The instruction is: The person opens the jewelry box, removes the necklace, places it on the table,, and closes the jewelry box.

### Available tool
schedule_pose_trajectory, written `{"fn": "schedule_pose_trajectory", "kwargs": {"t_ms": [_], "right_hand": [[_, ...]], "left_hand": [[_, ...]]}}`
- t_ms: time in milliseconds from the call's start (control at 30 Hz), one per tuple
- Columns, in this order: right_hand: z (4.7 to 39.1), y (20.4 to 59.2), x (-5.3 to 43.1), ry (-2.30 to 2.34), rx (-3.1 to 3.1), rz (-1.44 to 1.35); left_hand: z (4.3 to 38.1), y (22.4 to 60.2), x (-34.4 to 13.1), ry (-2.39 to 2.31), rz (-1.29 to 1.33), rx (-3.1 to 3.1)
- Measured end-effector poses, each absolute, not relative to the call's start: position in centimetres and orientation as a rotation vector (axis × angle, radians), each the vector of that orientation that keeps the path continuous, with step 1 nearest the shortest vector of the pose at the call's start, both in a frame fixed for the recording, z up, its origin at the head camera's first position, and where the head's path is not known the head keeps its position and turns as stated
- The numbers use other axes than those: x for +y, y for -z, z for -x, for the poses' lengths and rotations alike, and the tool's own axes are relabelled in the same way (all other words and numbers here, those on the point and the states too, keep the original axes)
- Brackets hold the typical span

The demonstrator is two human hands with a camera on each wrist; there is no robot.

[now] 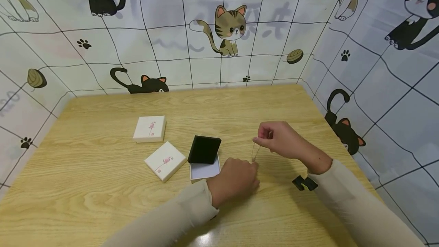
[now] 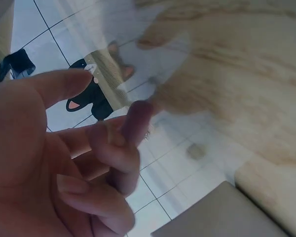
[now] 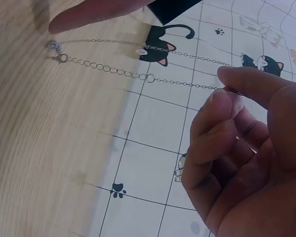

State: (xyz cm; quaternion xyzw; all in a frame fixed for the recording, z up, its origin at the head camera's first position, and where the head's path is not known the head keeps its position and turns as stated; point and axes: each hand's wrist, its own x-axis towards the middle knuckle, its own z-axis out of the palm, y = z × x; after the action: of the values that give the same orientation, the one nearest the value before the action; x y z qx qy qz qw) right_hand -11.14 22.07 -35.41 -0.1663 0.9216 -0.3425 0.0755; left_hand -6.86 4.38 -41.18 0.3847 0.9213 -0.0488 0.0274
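My right hand (image 1: 282, 140) pinches a thin silver chain necklace (image 3: 187, 54) between thumb and index finger, over the right part of the table. The chain hangs as a narrow loop. Its clasp (image 3: 62, 58) and a small sparkling pendant (image 3: 53, 46) are at the low end, close to the tabletop. My left hand (image 1: 234, 180) is beside that low end, one finger reaching right at the pendant. In the left wrist view its thumb stands apart and the other fingers bend loosely. Left of it, a black pad (image 1: 205, 149) tilts up out of a white box base (image 1: 205, 170).
Two white square boxes or lids with a pink bird print, one farther back (image 1: 149, 129) and one nearer (image 1: 165, 161), lie left of the box base. The wooden table (image 1: 85, 186) meets a cat-patterned cloth wall (image 1: 205, 71) at the back and right.
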Motion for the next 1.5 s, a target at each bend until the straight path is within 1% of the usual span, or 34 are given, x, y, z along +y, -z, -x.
{"fn": "schedule_pose_trajectory", "kwargs": {"t_ms": [133, 433, 767, 1067, 1267, 1500], "right_hand": [[12.2, 35.6, 22.1, 0.990, 2.760, 0.486], [14.9, 36.3, 22.1, 0.867, 2.811, 0.511], [19.2, 37.4, 21.5, 0.800, 2.734, 0.390], [22.7, 39.2, 21.1, 0.708, 2.714, 0.272], [24.4, 40.5, 20.9, 0.653, 2.728, 0.260], [25.4, 41.4, 21.1, 0.634, 2.717, 0.248]], "left_hand": [[6.9, 41.0, 4.4, 0.131, -1.214, 2.892], [7.2, 41.1, 4.6, 0.209, -1.147, 2.883], [6.0, 41.4, 3.3, 0.280, -1.301, 2.867], [4.7, 41.6, 2.4, 0.180, -1.337, 2.723], [4.1, 41.7, 2.0, 0.138, -1.383, 2.680], [3.5, 41.4, 1.3, 0.131, -1.451, 2.679]]}}
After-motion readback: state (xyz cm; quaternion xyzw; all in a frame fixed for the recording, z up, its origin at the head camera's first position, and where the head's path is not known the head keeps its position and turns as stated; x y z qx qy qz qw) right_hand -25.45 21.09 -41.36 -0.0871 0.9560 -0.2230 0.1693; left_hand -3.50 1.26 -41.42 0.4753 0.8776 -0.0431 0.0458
